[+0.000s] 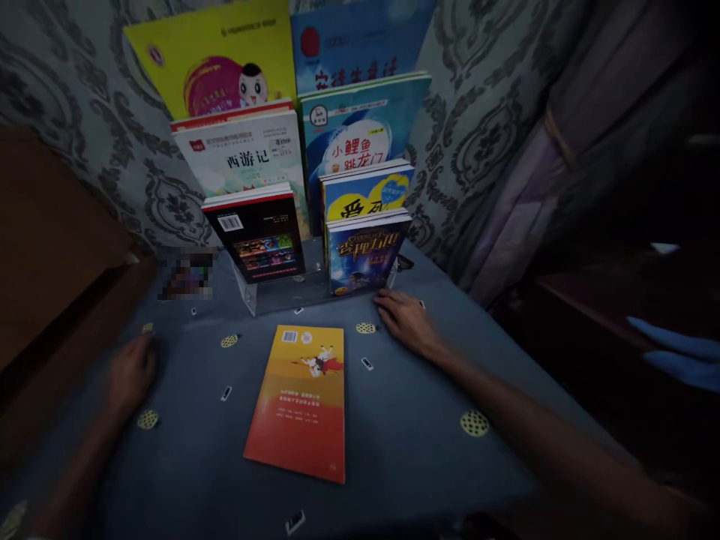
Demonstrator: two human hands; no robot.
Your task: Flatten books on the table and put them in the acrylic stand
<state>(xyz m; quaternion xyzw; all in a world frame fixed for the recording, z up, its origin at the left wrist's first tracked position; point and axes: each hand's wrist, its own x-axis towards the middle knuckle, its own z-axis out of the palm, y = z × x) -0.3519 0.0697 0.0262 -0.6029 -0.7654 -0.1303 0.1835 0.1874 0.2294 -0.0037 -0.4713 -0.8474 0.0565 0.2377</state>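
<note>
My right hand (409,321) rests on the blue tablecloth with its fingers stretched out. Its fingertips are at the front corner of a clear book stand (281,298), right below a dark blue book (363,259). My left hand (132,371) lies on the left part of the cloth, holding nothing, its fingers loosely bent and somewhat blurred. Between my hands a yellow and red book (304,405) lies flat, its barcode side up and its print upside down to me. A black book (262,236) leans in the stand's left half.
Behind the front books stand a white book (244,154), a yellow and blue book (365,193), a teal book (365,124), a lime-yellow book (214,60) and a blue book (360,41). A brown wooden panel (56,240) borders the left side; a curtain (517,150) hangs at right.
</note>
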